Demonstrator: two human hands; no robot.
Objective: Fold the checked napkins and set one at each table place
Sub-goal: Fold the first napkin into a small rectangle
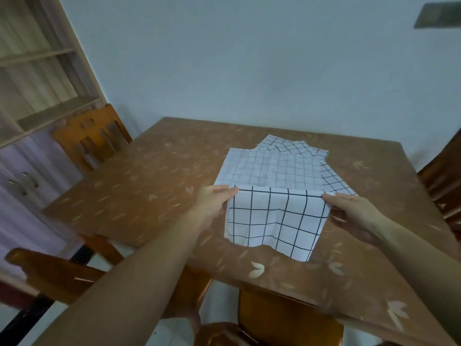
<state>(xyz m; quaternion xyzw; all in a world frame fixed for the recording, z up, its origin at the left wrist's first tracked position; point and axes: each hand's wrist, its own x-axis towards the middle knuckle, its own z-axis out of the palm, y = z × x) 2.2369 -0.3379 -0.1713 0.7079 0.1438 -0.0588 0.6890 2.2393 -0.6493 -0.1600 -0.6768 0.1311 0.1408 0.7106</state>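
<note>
Pinching a checked napkin [274, 221] by its two upper corners, both hands hold it taut along the top edge, just on the near side of the pile of napkins [269, 168]. The left hand [215, 199] grips the left corner with the thumb laid over the cloth and the fingers behind it. The right hand [349, 211] grips the right corner, its fingers curled under the cloth. The held napkin is white with a bold dark grid and hangs down from the hands towards the person. Its lower edge is uneven, and the right corner dips lowest. Whether that edge touches the counter [149, 186] cannot be told.

The pile lies flat on the brown, leaf-patterned counter. Its top sheet shows a fainter, finer grid. Corners of further checked sheets with darker lines stick out from under it on the far side and on the right.

Left of the pile, across a bare stretch of counter, a wooden chair [92, 143] stands at the counter's edge, with a shelf unit [37, 71] behind it. Nearer than the pile, a second chair [50, 273] sits at the near left and a third chair [282, 318] is tucked under the near edge. Beyond the pile rises a pale blue wall [249, 58].
</note>
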